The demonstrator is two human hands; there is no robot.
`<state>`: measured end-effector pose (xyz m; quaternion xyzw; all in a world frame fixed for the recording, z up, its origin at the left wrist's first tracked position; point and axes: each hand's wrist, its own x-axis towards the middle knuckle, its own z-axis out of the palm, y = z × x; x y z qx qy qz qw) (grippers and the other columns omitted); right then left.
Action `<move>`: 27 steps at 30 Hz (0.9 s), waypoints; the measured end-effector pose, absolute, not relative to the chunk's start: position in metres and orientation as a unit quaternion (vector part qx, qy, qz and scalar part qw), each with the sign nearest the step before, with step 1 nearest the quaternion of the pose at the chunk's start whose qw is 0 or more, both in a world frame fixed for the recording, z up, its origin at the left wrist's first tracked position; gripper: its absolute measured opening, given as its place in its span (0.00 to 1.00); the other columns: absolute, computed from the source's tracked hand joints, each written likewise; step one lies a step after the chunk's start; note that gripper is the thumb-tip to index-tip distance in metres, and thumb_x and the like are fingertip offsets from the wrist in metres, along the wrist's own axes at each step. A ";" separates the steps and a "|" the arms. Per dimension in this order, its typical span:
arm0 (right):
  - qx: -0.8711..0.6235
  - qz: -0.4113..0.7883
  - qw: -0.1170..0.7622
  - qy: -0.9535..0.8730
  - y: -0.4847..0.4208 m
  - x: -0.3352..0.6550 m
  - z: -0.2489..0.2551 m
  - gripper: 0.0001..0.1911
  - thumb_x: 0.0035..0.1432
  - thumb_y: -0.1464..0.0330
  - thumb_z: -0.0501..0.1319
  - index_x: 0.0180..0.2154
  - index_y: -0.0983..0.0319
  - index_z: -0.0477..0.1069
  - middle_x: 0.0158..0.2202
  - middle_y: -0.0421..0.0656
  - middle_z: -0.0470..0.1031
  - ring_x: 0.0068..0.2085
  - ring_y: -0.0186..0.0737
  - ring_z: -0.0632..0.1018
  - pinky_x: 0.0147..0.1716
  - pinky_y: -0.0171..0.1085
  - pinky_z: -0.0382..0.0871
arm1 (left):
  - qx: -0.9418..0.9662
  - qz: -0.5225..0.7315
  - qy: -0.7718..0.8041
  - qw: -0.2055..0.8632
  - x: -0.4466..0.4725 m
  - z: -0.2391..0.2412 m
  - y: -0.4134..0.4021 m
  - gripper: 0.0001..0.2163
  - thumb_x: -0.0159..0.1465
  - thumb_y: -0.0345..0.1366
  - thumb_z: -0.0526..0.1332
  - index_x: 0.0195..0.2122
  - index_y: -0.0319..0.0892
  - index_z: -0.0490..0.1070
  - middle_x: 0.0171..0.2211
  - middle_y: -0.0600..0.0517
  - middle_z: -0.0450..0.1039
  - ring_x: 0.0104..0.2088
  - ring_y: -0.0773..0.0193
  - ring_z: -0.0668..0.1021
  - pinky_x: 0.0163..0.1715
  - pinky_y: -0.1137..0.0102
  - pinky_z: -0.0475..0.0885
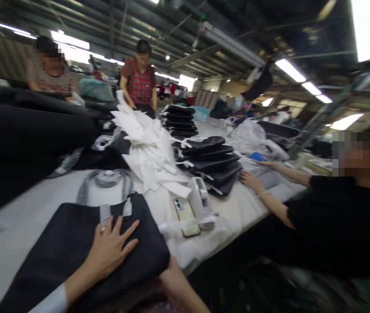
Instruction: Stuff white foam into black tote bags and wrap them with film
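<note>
While my left hand (111,243) lies palm down on the black bag (57,234), its fingers fanned apart, I see my right hand (173,280) at the bag's right edge; its fingers are hidden there, so I cannot tell whether they grip. The bag lies at the near side of the white-covered desk (35,204), directly before me. Just right of it I have a phone (186,217) and a tape dispenser (201,200) side by side. Beyond them, a heap of white sheets (154,152) stands beside a stack of black bags (207,161). To my right, a co-worker in black (341,230) reaches over grey material (266,178).
</note>
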<state>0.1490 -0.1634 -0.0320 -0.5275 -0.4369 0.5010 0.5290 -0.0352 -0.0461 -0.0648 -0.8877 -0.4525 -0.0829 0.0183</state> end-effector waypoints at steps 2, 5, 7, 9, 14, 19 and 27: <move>-0.487 0.587 0.540 -0.357 -0.178 0.165 -0.049 0.26 0.50 0.60 0.67 0.50 0.62 0.70 0.46 0.48 0.76 0.47 0.48 0.77 0.48 0.48 0.72 | -0.894 -0.085 -0.441 0.004 -0.035 -0.053 -0.051 0.25 0.66 0.54 0.50 0.65 0.63 0.53 0.63 0.42 0.59 0.63 0.33 0.59 0.55 0.40 0.53; -0.469 0.630 0.579 -0.218 -0.173 0.186 -0.066 0.37 0.41 0.60 0.70 0.55 0.58 0.67 0.49 0.48 0.77 0.50 0.50 0.77 0.52 0.47 0.70 | -0.888 -0.096 -0.450 -0.004 -0.035 -0.046 -0.050 0.25 0.66 0.56 0.50 0.64 0.64 0.53 0.64 0.43 0.58 0.64 0.34 0.56 0.55 0.39 0.53; -0.523 0.600 0.562 -0.226 -0.158 0.185 -0.066 0.44 0.41 0.59 0.71 0.60 0.59 0.61 0.53 0.51 0.74 0.53 0.51 0.75 0.53 0.48 0.69 | -0.880 -0.105 -0.463 -0.006 -0.035 -0.047 -0.049 0.26 0.66 0.57 0.48 0.64 0.64 0.53 0.64 0.44 0.57 0.64 0.35 0.55 0.56 0.39 0.51; -0.587 0.549 0.530 -0.271 -0.139 0.176 -0.059 0.51 0.39 0.58 0.73 0.63 0.63 0.56 0.56 0.54 0.71 0.55 0.53 0.74 0.54 0.48 0.69 | -0.870 -0.107 -0.481 -0.009 -0.034 -0.047 -0.048 0.26 0.66 0.58 0.47 0.64 0.64 0.53 0.64 0.44 0.57 0.64 0.35 0.55 0.56 0.38 0.50; -0.629 0.470 0.506 -0.357 -0.100 0.162 -0.053 0.56 0.40 0.56 0.71 0.66 0.67 0.49 0.55 0.55 0.72 0.52 0.53 0.76 0.50 0.48 0.73 | -0.842 -0.110 -0.528 -0.021 -0.033 -0.045 -0.040 0.26 0.67 0.58 0.44 0.65 0.64 0.51 0.63 0.43 0.58 0.63 0.33 0.57 0.55 0.37 0.51; -0.685 0.333 0.377 -0.528 -0.105 0.175 -0.062 0.31 0.48 0.55 0.63 0.52 0.64 0.71 0.47 0.53 0.78 0.49 0.56 0.78 0.48 0.50 0.73 | -0.839 -0.155 -0.522 -0.012 -0.032 -0.050 -0.041 0.26 0.65 0.58 0.50 0.64 0.64 0.55 0.65 0.45 0.55 0.65 0.33 0.51 0.57 0.36 0.48; -0.531 -0.023 0.289 -0.796 -0.071 0.144 -0.021 0.21 0.65 0.60 0.50 0.53 0.62 0.70 0.53 0.51 0.74 0.55 0.49 0.73 0.56 0.48 0.64 | -0.840 -0.183 -0.509 -0.036 -0.034 -0.049 -0.041 0.26 0.66 0.54 0.50 0.64 0.52 0.58 0.64 0.42 0.55 0.65 0.34 0.53 0.59 0.37 0.48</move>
